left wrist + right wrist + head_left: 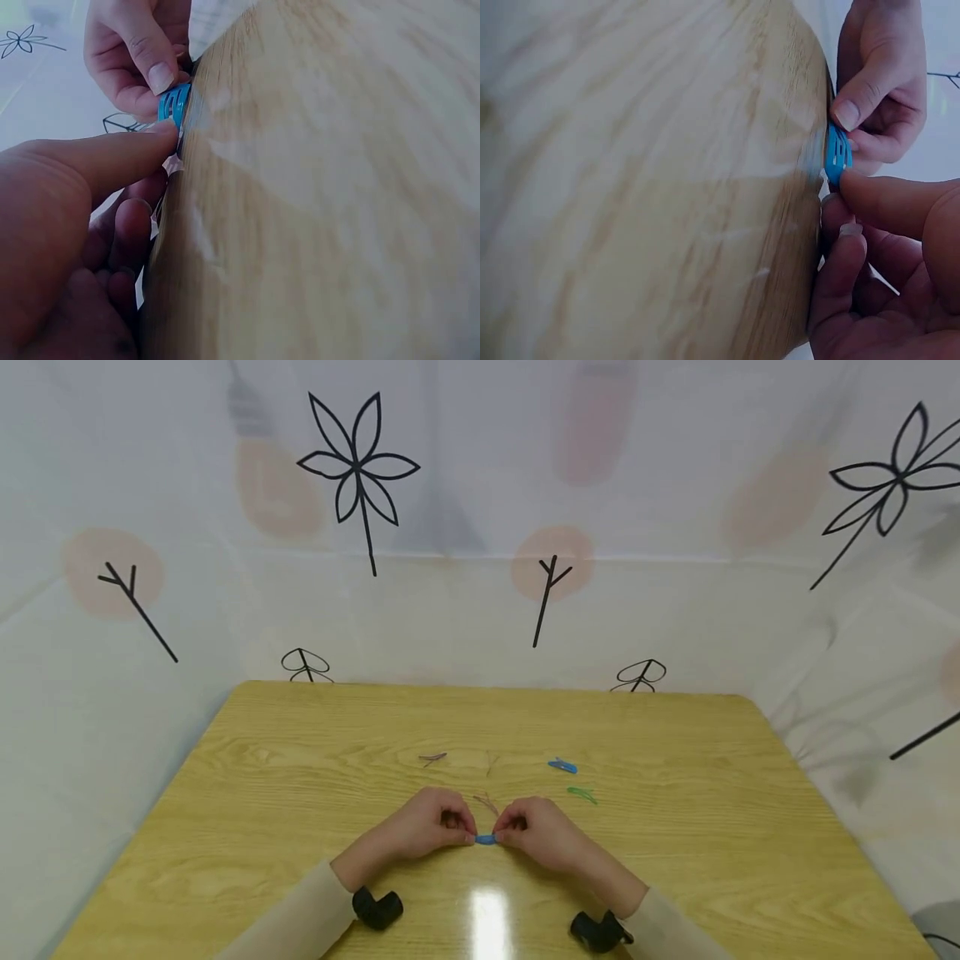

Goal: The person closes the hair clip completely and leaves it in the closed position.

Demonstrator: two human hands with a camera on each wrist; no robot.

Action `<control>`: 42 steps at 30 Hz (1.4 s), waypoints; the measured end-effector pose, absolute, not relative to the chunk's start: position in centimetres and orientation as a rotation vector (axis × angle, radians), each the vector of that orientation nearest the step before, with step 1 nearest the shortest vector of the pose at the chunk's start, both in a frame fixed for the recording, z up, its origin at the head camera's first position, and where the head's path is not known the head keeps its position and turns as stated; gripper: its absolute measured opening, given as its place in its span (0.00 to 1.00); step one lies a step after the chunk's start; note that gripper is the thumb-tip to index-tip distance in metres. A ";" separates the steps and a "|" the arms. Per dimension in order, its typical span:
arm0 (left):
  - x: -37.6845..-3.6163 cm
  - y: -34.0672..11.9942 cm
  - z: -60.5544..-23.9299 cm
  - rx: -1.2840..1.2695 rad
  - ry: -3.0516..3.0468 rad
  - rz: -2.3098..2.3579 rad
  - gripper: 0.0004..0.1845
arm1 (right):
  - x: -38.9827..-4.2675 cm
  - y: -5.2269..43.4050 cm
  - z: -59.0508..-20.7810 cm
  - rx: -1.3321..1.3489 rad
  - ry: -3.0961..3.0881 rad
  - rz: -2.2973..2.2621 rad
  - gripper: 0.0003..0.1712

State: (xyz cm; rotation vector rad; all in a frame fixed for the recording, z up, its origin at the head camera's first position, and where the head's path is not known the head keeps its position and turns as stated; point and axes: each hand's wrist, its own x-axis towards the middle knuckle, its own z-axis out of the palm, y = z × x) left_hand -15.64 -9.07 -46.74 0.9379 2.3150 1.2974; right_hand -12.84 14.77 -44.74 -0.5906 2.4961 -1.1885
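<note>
A blue snap hair clip (485, 839) lies low over the table between my two hands. My left hand (437, 823) pinches its left end between thumb and fingers, while the right hand (536, 832) pinches the opposite end. In the left wrist view the slotted face of the blue hair clip (173, 103) shows between the two thumbs. The right wrist view also shows the blue hair clip (838, 154), its ends partly covered by fingertips. Just beyond the hands lies a brownish hair clip (486, 803), partly hidden by the right hand.
Farther back on the wooden table (300, 735) lie a purplish hair clip (432, 758), a thin pale clip (491, 763) that is hard to make out, another blue hair clip (562, 766) and a green hair clip (582, 794). A patterned white cloth (465, 635) hangs behind the table.
</note>
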 end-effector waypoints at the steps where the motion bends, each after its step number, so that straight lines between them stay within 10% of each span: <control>1: -15.7 -9.1 -46.7 0.941 2.314 1.295 0.03 | -12.8 14.7 -44.7 -0.586 2.495 -1.187 0.03; 42: -16.8 -9.3 -45.4 0.762 2.469 1.448 0.03 | -13.3 15.2 -44.4 -0.366 2.626 -1.388 0.03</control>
